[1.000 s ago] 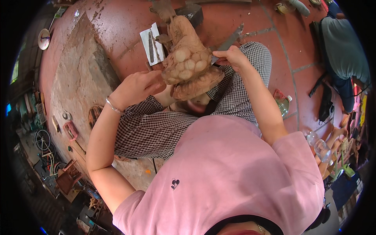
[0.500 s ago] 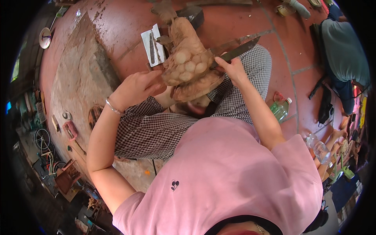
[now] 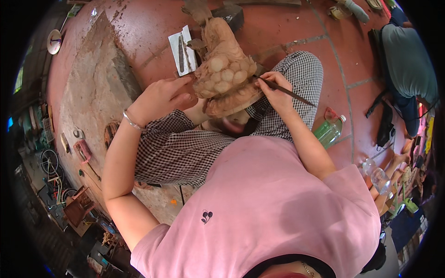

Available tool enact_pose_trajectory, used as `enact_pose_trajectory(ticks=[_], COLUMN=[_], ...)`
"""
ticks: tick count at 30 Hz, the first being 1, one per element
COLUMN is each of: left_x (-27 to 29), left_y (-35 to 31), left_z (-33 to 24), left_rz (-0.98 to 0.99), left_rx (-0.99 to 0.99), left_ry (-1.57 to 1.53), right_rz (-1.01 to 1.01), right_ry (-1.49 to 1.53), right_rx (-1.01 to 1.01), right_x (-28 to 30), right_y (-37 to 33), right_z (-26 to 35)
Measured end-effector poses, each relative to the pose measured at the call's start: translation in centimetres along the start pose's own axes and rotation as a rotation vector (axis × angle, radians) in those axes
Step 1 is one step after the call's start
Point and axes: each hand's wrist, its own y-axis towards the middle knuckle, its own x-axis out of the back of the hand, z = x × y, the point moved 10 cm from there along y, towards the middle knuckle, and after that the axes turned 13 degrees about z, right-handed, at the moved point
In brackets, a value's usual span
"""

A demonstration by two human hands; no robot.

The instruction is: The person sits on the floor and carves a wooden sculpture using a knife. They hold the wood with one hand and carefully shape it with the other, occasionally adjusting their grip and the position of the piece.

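Right hand (image 3: pixel 278 94) grips a thin dark tool (image 3: pixel 296 95) beside a carved brown piece (image 3: pixel 225 73), which sits between both hands. Left hand (image 3: pixel 162 98) curves its fingers at the piece's left edge; whether they grip it is unclear. A white sheet (image 3: pixel 174 45) lies just beyond the left hand.

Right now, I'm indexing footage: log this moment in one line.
left hand: beside wooden carving, grip unclear | right hand: gripping dark blade at carving's right side | nearby: white sheet, greenish bottle

The dark blade (image 3: pixel 296 96) has swung to point down-right.
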Motion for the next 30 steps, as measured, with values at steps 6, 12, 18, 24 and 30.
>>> enact_pose_trajectory(ticks=[6,12,18,24,30], left_x=[-0.4,-0.3,-0.7,-0.3,-0.8], left_y=[0.0,0.0,0.1,-0.1,0.2], left_z=[0.3,0.5,0.7,0.6,0.8], left_rz=[0.011,0.077,0.118,0.094,0.099], left_rx=[-0.001,0.073,0.094,0.091,0.076], left_ry=[0.0,-0.019,-0.027,-0.016,-0.008], right_rz=[0.131,0.111,0.123,0.17,0.228], right_ry=[-0.277,-0.39,-0.151,-0.325,-0.229], right_rx=[0.127,0.113,0.024,0.048,-0.018], right_x=[-1.6,-2.3,-1.0,-1.7,-1.4], right_y=[1.5,1.5,1.6,1.6,1.9], right_z=[2.5,3.3,-1.6,1.4,-1.0])
